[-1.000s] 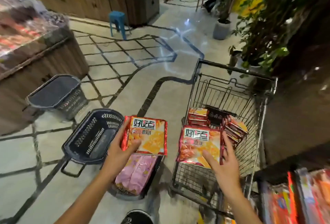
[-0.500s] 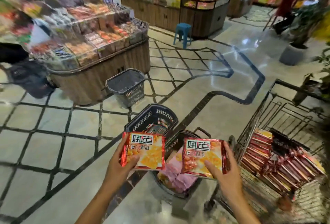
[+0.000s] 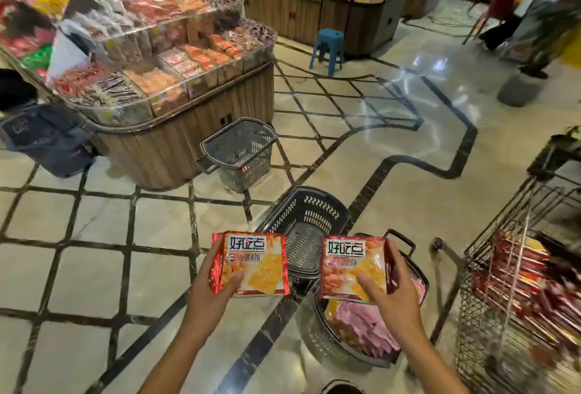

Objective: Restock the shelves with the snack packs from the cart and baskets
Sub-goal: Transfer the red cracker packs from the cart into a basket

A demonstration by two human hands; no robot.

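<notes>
I have one red and orange snack pack in my left hand, thumb curled over its front near the lower corner and fingers behind its left edge. My right hand grips a second snack pack the same way, thumb on the front, fingers wrapped round its right edge. Both packs are held upright, side by side and apart, above the floor.

Just below the right pack sits a dark basket holding pink packets. Beyond it, between the two packs, a second dark basket leans tilted on its side. A grey basket stands further off, beside a curved wooden display stand heaped with bagged snacks in clear bins. To my right is the wire cart, stacked with red packs.

The floor is glossy pale tile crossed by dark inlaid lines, with ceiling lights reflected in it. A blue stool stands by another wooden stand at the back. The far right is blurred.
</notes>
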